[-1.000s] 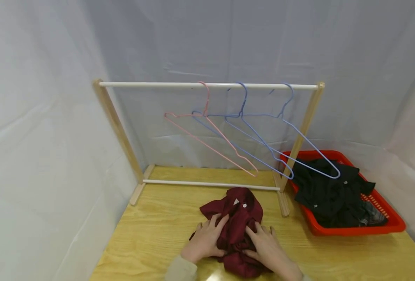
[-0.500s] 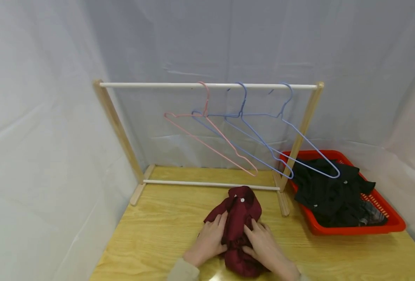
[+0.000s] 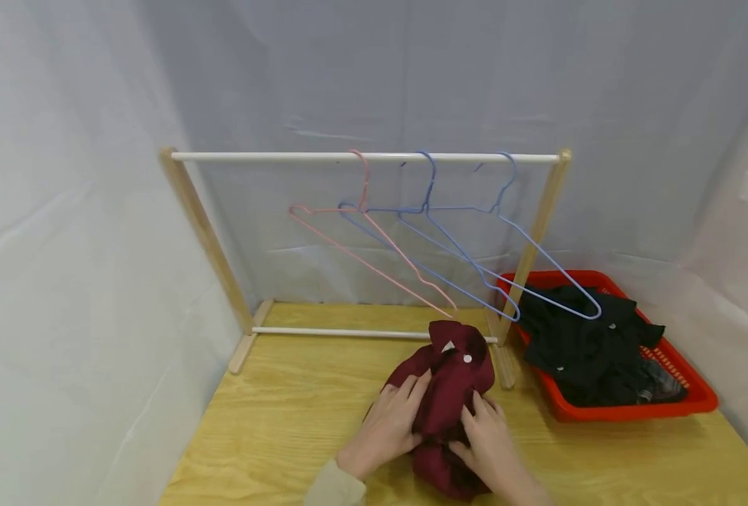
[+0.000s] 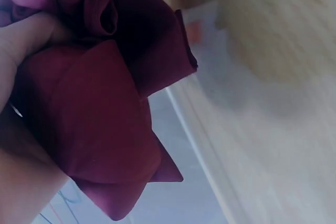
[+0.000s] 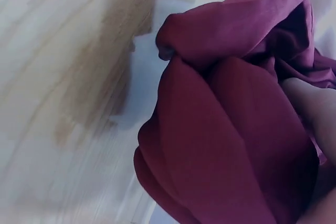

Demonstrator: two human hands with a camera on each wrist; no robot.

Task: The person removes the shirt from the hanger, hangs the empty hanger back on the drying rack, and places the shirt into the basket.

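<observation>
You are gripping the bunched red shirt (image 3: 446, 393) on the bench (image 3: 273, 429) in front of the rack (image 3: 361, 157), left hand (image 3: 388, 425) and right hand (image 3: 488, 443) both clutching folds, so be finding the collar (image 3: 453, 339) and spreading outward without tugging

The left hand (image 3: 388, 426) and right hand (image 3: 486, 437) lie close together, palms down, fingers (image 3: 415, 388) curled and gripping.

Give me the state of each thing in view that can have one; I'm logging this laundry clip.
Maroon shirt: bunched, on the table, gripped by both hands.
Left hand: gripping it.
Right hand: gripping it.
Three hangers: empty, on the rail.
Red basket: holds dark clothes.
</observation>
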